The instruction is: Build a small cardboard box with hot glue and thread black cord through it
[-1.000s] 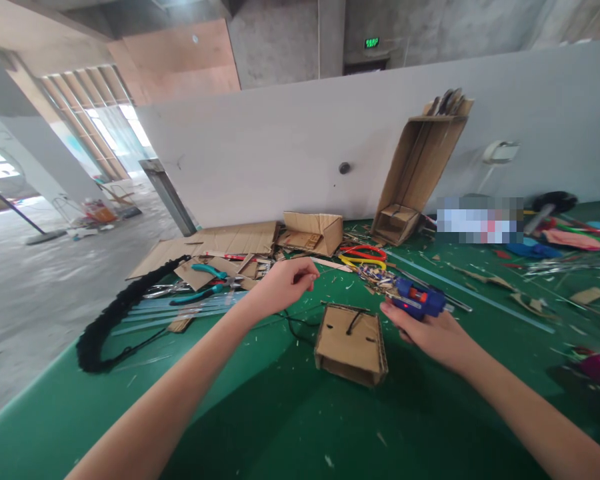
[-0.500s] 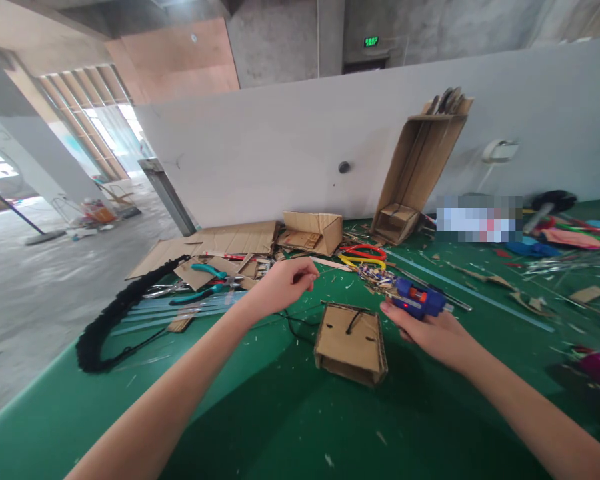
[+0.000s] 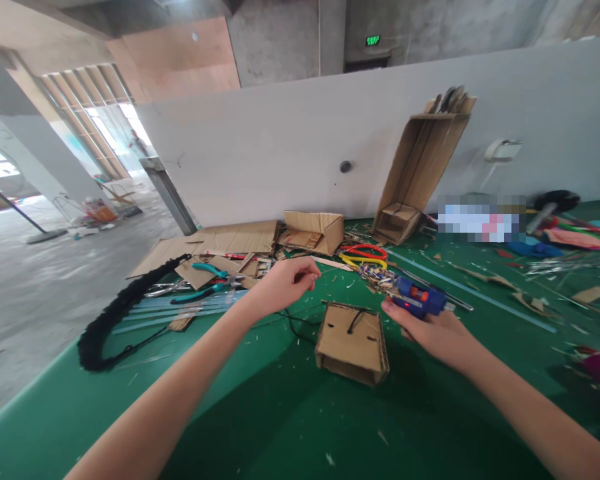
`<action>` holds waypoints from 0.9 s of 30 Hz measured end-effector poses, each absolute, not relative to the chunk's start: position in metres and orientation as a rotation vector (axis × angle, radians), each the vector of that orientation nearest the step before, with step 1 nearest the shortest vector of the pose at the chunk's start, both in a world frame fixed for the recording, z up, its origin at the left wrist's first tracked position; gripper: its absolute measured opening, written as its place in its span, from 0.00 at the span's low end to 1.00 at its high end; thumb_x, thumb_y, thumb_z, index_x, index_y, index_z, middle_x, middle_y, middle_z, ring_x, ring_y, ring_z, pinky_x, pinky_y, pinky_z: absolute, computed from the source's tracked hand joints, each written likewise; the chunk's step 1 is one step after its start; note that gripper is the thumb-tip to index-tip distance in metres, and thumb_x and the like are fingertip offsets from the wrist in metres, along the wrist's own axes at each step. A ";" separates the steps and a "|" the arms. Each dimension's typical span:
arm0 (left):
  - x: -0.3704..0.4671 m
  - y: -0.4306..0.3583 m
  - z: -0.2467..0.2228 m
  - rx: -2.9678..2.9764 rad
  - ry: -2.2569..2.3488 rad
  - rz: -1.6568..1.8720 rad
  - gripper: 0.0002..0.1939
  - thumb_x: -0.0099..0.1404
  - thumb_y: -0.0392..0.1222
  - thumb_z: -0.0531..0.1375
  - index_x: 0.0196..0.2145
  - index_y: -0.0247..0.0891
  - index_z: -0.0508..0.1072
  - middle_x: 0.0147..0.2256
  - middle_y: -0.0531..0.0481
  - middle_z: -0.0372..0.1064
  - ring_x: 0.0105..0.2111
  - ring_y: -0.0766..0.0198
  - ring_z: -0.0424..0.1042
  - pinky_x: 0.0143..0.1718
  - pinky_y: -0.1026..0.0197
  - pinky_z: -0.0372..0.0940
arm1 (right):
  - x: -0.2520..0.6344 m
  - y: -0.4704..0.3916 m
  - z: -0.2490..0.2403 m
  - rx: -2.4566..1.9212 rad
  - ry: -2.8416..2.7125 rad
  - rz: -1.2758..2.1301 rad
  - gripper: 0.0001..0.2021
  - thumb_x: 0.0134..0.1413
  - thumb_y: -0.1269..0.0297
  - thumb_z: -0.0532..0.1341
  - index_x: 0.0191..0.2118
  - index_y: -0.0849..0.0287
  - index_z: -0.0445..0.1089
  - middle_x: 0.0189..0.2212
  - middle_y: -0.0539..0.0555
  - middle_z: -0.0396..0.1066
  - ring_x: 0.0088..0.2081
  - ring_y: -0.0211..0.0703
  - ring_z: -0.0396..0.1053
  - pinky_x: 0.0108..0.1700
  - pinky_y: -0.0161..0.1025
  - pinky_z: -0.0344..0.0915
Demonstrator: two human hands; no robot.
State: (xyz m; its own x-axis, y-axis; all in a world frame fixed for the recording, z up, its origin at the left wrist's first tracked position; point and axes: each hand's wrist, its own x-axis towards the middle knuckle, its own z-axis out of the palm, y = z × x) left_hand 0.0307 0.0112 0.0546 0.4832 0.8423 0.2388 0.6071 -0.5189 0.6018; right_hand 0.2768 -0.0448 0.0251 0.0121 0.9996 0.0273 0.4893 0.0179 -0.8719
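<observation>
My right hand [image 3: 430, 330] is wrapped round a blue tool [image 3: 417, 297] with an orange part and a small red light. Its front end points left, over a heap of small bits. My left hand [image 3: 287, 287] is closed, thumb and fingers pressed together above the green table; anything in the pinch is too small to make out. Between and below the hands a small cardboard box [image 3: 351, 340] rests on the table, touched by neither hand. Its upper face has holes and a short black cord, and its near side is open.
Teal-handled pliers [image 3: 200, 293], a black fuzzy strip [image 3: 115, 320] and cardboard pieces [image 3: 240, 239] lie left. A tall cardboard stand [image 3: 420, 167] leans at the white partition [image 3: 280, 147]. Blue strips and scraps cover the green table's [image 3: 260, 420] right side. Yellow-handled tool [image 3: 365, 261] behind.
</observation>
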 end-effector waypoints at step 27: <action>0.032 0.011 0.062 1.456 0.900 1.183 0.06 0.61 0.39 0.58 0.31 0.34 0.70 0.22 0.55 0.61 0.16 0.76 0.52 0.16 0.70 0.46 | 0.282 -0.035 0.015 -1.524 -1.170 0.655 0.18 0.45 0.46 0.63 0.32 0.57 0.72 0.22 0.52 0.72 0.22 0.41 0.68 0.25 0.38 0.66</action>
State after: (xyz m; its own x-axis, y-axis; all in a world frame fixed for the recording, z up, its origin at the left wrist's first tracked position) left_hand 0.0319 0.0106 0.0624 0.2407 0.9466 0.2143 -0.0460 -0.2094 0.9767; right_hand 0.2817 -0.0348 0.0147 0.3702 0.9139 0.1667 0.3353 0.0359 -0.9414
